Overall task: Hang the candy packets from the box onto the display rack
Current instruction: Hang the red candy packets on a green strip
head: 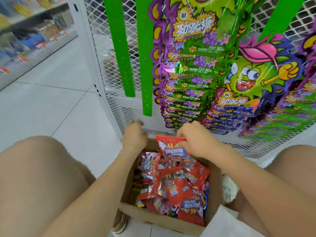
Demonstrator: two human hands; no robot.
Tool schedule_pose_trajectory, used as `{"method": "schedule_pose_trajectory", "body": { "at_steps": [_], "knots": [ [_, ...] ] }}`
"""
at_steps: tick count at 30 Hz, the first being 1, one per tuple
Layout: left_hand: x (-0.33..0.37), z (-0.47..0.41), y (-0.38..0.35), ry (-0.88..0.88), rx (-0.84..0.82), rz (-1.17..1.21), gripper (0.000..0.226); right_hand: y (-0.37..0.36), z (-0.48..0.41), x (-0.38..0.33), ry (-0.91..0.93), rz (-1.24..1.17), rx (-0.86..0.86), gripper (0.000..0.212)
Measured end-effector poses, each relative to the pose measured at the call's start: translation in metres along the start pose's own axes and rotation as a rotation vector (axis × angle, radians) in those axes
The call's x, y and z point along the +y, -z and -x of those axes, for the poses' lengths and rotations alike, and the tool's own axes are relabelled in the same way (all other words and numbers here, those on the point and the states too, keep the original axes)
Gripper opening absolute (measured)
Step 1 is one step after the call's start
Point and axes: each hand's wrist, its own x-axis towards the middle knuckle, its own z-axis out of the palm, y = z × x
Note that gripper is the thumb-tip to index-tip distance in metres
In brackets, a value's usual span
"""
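Observation:
An open cardboard box sits on the floor between my knees, full of several red candy packets. My right hand pinches the top edge of one red packet and holds it upright above the box's far side. My left hand hovers over the box's far left corner, fingers curled, nothing visible in it. Just above it ends a bare green hanging strip; a second bare green strip hangs to its left. Both hang on the white mesh rack.
Green and purple candy packets hang in dense columns on the rack's right half, down to just above my right hand. A third green strip hangs at top right. Blurred store shelves line the left; white tiled floor lies between.

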Motion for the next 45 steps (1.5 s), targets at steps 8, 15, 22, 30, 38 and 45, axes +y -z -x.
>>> {"method": "schedule_pose_trajectory", "body": {
  "at_steps": [8,15,22,30,38,45],
  "knots": [
    [0.067,-0.058,0.036,-0.008,0.277,0.44,0.07,0.018,-0.016,0.005,-0.034,-0.003,0.085,0.008],
    [0.051,-0.051,0.074,-0.023,-0.04,0.184,0.048,0.014,-0.023,-0.013,0.105,-0.233,-0.029,0.014],
    [0.039,-0.02,0.097,-0.019,-0.381,0.386,0.058,0.009,-0.022,-0.043,0.15,-0.379,-0.014,0.034],
    [0.032,0.007,0.107,-0.022,-0.475,0.313,0.082,-0.008,-0.022,-0.052,-0.038,-0.807,0.111,0.045],
    [0.035,0.014,0.106,0.025,-0.544,0.406,0.07,-0.01,-0.025,-0.057,-0.176,-0.791,0.123,0.054],
    [0.033,0.017,0.104,0.037,-0.562,0.434,0.06,-0.014,-0.029,-0.057,-0.137,-0.734,0.156,0.053]
  ]
}}
